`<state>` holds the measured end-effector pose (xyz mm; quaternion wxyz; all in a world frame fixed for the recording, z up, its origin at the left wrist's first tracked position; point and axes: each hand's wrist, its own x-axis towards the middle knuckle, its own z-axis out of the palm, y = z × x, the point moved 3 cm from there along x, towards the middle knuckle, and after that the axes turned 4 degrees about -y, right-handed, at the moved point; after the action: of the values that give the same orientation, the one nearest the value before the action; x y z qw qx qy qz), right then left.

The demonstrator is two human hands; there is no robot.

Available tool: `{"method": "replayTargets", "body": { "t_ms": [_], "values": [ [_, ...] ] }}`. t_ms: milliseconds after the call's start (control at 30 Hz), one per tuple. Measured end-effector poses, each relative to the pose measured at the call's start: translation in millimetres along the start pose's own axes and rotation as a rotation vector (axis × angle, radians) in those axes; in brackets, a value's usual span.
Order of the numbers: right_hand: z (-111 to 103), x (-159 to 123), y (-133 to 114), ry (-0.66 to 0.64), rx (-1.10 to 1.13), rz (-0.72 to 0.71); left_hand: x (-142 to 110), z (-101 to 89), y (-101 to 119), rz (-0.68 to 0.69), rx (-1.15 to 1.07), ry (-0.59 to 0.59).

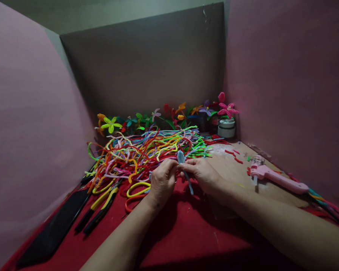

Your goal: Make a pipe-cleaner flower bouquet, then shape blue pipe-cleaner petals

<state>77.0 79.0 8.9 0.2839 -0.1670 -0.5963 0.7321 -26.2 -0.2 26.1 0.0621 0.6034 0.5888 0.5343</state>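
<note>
Between my two hands is a light blue pipe cleaner [181, 156], bent into a narrow petal-like loop at the top, with a loose tail hanging below. My left hand [164, 177] pinches it from the left, thumb and finger pressed together. From the right, my right hand [202, 171] grips it just under the loop. The fingertips of both hands nearly meet there, and they partly hide the join. Behind the hands lies a big heap of colourful pipe cleaners [147, 150].
Left of my hands lie yellow-and-black pliers [101, 207] and scissors with yellow and orange handles [138, 189]. A pink glue gun [279, 178] rests on a board [228, 169] at right. Several pipe-cleaner flowers [111, 124] stand along the back, near a white pot [226, 128]. Pink panels flank the red cloth [186, 233].
</note>
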Motion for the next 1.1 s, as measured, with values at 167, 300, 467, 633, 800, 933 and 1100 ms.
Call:
{"method": "replayTargets", "body": {
  "t_ms": [167,300,467,633,800,933,1100],
  "values": [
    [3,-1,3,0.024,-0.060,-0.009,0,1.8,-3,0.061,0.121,-0.062],
    [5,-4,3,0.030,-0.037,0.063,1,3.9,-7,-0.003,0.046,-0.170],
    [8,-5,2,0.002,-0.025,0.094,3,3.7,-6,-0.098,-0.098,-0.237],
    [5,-5,1,0.024,-0.053,0.057,7,4.4,-5,-0.202,-0.190,-0.287],
    [4,-6,-2,0.038,-0.078,0.041,11,0.0,-6,-0.416,-0.319,-0.219],
    [9,-9,1,-0.036,-0.155,0.025,8,4.8,-5,-0.452,-0.409,-0.270],
    [10,-10,4,-0.021,-0.175,0.020,8,2.0,3,-0.162,0.012,-0.071]
  ]
}}
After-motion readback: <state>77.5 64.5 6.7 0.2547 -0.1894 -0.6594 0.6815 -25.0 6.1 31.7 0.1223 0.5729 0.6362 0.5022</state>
